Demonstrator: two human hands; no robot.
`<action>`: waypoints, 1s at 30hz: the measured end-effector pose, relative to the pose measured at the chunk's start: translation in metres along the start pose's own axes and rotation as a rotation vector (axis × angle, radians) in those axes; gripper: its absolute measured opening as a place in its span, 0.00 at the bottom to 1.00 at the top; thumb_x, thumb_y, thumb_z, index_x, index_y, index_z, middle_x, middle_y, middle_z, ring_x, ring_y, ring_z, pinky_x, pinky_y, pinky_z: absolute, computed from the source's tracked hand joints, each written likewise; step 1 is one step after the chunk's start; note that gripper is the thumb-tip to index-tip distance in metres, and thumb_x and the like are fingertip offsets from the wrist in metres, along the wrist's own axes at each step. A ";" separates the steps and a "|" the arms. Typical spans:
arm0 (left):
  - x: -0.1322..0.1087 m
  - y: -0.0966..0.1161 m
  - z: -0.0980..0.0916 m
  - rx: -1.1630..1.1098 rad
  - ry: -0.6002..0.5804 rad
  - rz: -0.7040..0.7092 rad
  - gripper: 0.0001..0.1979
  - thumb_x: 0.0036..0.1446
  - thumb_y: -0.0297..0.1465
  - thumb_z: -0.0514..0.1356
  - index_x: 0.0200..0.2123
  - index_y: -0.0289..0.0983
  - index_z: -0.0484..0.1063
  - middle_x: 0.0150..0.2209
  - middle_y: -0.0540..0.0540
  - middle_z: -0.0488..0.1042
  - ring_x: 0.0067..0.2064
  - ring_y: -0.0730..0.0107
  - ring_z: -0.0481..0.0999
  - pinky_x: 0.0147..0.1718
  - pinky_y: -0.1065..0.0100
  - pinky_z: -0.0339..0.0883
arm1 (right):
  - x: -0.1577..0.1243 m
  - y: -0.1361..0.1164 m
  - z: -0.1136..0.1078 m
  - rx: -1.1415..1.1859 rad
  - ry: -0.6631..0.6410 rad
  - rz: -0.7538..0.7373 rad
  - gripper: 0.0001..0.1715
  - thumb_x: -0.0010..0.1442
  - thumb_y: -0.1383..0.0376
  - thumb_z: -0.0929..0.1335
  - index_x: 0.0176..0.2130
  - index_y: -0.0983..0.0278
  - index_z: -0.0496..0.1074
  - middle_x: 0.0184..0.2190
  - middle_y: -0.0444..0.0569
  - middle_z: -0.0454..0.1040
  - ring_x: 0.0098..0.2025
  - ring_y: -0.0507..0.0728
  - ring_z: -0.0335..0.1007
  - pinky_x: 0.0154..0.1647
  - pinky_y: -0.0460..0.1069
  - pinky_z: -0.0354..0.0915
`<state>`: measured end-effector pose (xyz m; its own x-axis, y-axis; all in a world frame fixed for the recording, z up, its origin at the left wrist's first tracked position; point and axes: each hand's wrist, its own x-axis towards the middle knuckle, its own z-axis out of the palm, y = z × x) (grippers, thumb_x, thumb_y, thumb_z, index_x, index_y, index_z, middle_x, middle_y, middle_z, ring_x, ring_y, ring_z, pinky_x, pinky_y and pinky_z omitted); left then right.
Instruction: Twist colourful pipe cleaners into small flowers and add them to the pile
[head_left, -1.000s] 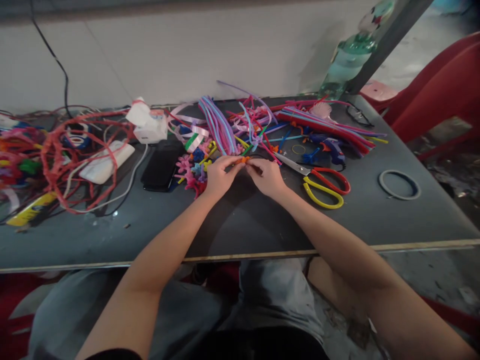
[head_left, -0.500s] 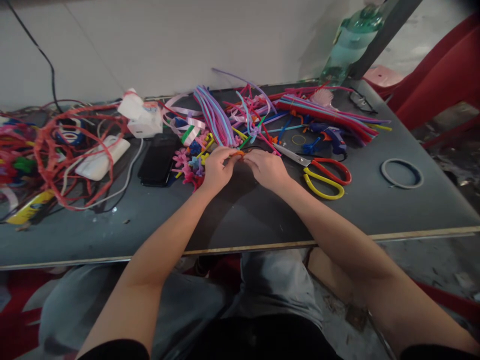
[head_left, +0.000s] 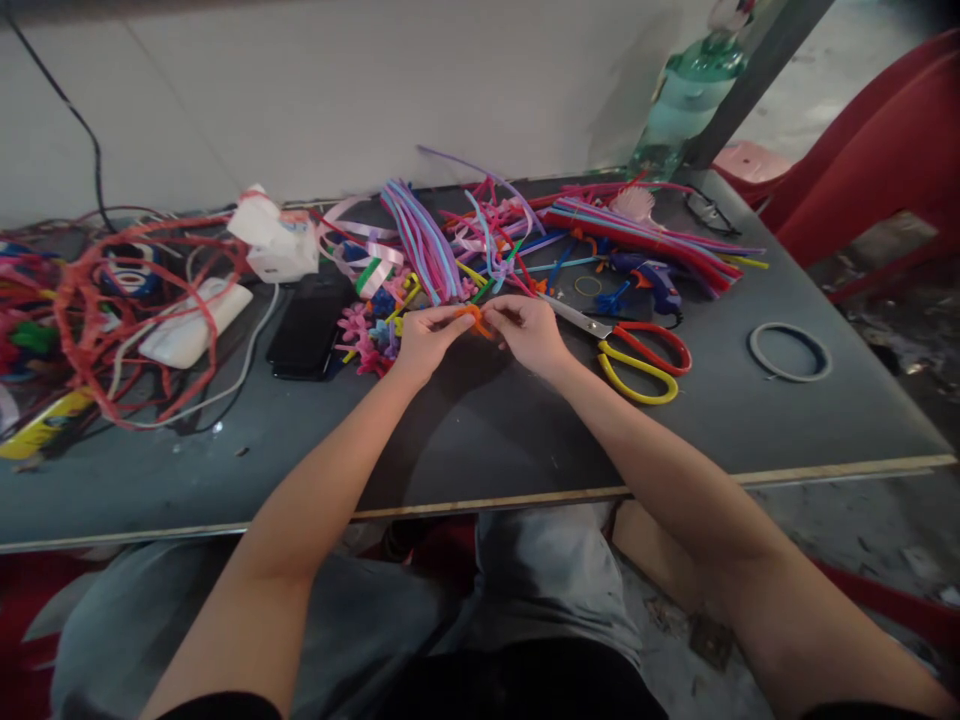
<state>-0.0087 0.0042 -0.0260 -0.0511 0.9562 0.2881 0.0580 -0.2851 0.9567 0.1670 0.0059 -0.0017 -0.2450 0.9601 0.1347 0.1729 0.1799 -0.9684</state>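
Note:
My left hand point(head_left: 426, 340) and my right hand point(head_left: 529, 330) meet at the middle of the grey table point(head_left: 480, 450). Both pinch a small orange pipe cleaner piece point(head_left: 474, 317) between their fingertips. Just left of my left hand lies a cluster of small pink and blue pipe cleaner flowers point(head_left: 369, 337). Behind the hands sprawls a heap of loose pipe cleaners point(head_left: 480, 240) in several colours. Scissors with red and yellow handles point(head_left: 634, 352) lie right beside my right hand.
A black phone point(head_left: 306, 332), a white power bank point(head_left: 187, 332) and a tangle of red cord point(head_left: 127, 310) fill the left. A blue glue gun point(head_left: 652, 282), a grey ring point(head_left: 789, 351), a green bottle point(head_left: 679, 100) and red chairs point(head_left: 870, 150) are to the right.
Both hands have stayed together on the orange piece, with the fingers working it slightly. The camera tilted a little, shifting the scene.

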 end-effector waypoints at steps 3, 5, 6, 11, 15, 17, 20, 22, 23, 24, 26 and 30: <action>-0.001 0.003 0.002 -0.045 -0.054 -0.051 0.27 0.38 0.57 0.74 0.31 0.39 0.84 0.29 0.46 0.83 0.32 0.66 0.81 0.35 0.65 0.77 | -0.002 -0.004 -0.004 -0.240 0.015 -0.185 0.07 0.62 0.68 0.68 0.37 0.64 0.79 0.32 0.47 0.79 0.32 0.51 0.70 0.36 0.48 0.65; -0.002 0.004 0.003 -0.026 -0.056 -0.040 0.28 0.40 0.58 0.73 0.30 0.38 0.83 0.30 0.46 0.83 0.32 0.67 0.81 0.35 0.65 0.77 | -0.003 -0.005 -0.005 -0.303 0.013 -0.241 0.07 0.62 0.70 0.68 0.36 0.65 0.79 0.34 0.48 0.80 0.34 0.52 0.71 0.38 0.48 0.64; -0.002 0.004 0.003 -0.016 -0.050 -0.027 0.28 0.41 0.58 0.72 0.31 0.38 0.83 0.30 0.46 0.83 0.31 0.67 0.81 0.34 0.65 0.77 | -0.003 -0.006 -0.005 -0.302 0.013 -0.246 0.07 0.62 0.69 0.68 0.36 0.65 0.79 0.34 0.48 0.80 0.34 0.52 0.72 0.38 0.48 0.64; -0.003 0.003 0.005 0.023 -0.019 0.027 0.30 0.45 0.59 0.70 0.33 0.36 0.81 0.29 0.45 0.82 0.30 0.68 0.80 0.33 0.66 0.76 | -0.001 -0.006 -0.006 -0.123 -0.080 -0.144 0.08 0.64 0.64 0.68 0.34 0.65 0.76 0.29 0.45 0.76 0.27 0.49 0.67 0.31 0.46 0.63; -0.004 0.002 0.006 -0.020 -0.078 0.038 0.29 0.45 0.59 0.70 0.31 0.37 0.80 0.28 0.46 0.81 0.29 0.69 0.80 0.32 0.67 0.76 | 0.002 -0.008 -0.015 0.101 -0.301 -0.045 0.21 0.59 0.49 0.73 0.30 0.64 0.73 0.22 0.42 0.69 0.22 0.47 0.61 0.21 0.44 0.57; -0.004 0.001 0.007 -0.034 -0.122 0.024 0.29 0.45 0.58 0.70 0.31 0.37 0.79 0.27 0.47 0.81 0.28 0.70 0.79 0.31 0.67 0.75 | 0.003 -0.006 -0.018 0.175 -0.368 -0.023 0.28 0.52 0.42 0.75 0.29 0.63 0.72 0.20 0.41 0.67 0.21 0.47 0.59 0.19 0.44 0.55; -0.002 -0.004 0.006 -0.060 -0.109 0.016 0.29 0.44 0.59 0.71 0.32 0.38 0.79 0.29 0.48 0.81 0.30 0.70 0.79 0.33 0.67 0.76 | 0.006 0.000 -0.016 0.236 -0.288 -0.022 0.35 0.45 0.36 0.76 0.31 0.63 0.73 0.22 0.42 0.69 0.21 0.47 0.58 0.18 0.44 0.54; 0.000 -0.008 0.005 -0.061 -0.037 0.024 0.28 0.45 0.59 0.70 0.32 0.39 0.79 0.31 0.48 0.81 0.32 0.70 0.79 0.35 0.67 0.76 | 0.008 0.003 -0.013 0.231 -0.115 -0.032 0.38 0.49 0.33 0.72 0.39 0.62 0.75 0.27 0.44 0.72 0.23 0.48 0.61 0.20 0.44 0.57; 0.001 -0.010 0.005 -0.054 0.008 0.028 0.28 0.45 0.59 0.70 0.33 0.39 0.79 0.32 0.48 0.81 0.33 0.71 0.79 0.36 0.67 0.76 | 0.008 0.002 -0.011 0.224 -0.020 -0.038 0.39 0.53 0.32 0.69 0.45 0.61 0.75 0.31 0.46 0.74 0.25 0.49 0.64 0.21 0.44 0.59; 0.002 -0.012 0.004 -0.046 0.052 0.031 0.28 0.45 0.59 0.70 0.34 0.39 0.79 0.33 0.48 0.81 0.33 0.71 0.79 0.36 0.68 0.76 | 0.006 -0.003 -0.010 0.212 0.063 -0.038 0.40 0.58 0.32 0.64 0.51 0.60 0.73 0.35 0.47 0.74 0.28 0.50 0.68 0.23 0.45 0.62; 0.005 -0.015 0.003 -0.034 0.108 0.039 0.29 0.45 0.60 0.70 0.34 0.40 0.79 0.33 0.49 0.81 0.34 0.71 0.79 0.36 0.68 0.75 | -0.001 -0.023 -0.008 0.208 0.174 -0.029 0.43 0.66 0.34 0.53 0.61 0.58 0.66 0.43 0.51 0.74 0.36 0.54 0.73 0.29 0.47 0.67; 0.006 -0.020 0.002 0.006 0.091 0.104 0.25 0.51 0.57 0.68 0.35 0.40 0.79 0.32 0.48 0.81 0.34 0.69 0.79 0.36 0.66 0.75 | -0.043 -0.104 -0.005 0.358 0.205 0.034 0.53 0.66 0.39 0.36 0.67 0.64 0.56 0.49 0.56 0.71 0.50 0.59 0.77 0.49 0.55 0.73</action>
<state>-0.0082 0.0159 -0.0435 -0.1352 0.9114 0.3886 0.0732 -0.3820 0.9213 0.1644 -0.0526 0.0945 -0.0438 0.9935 0.1053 -0.1743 0.0962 -0.9800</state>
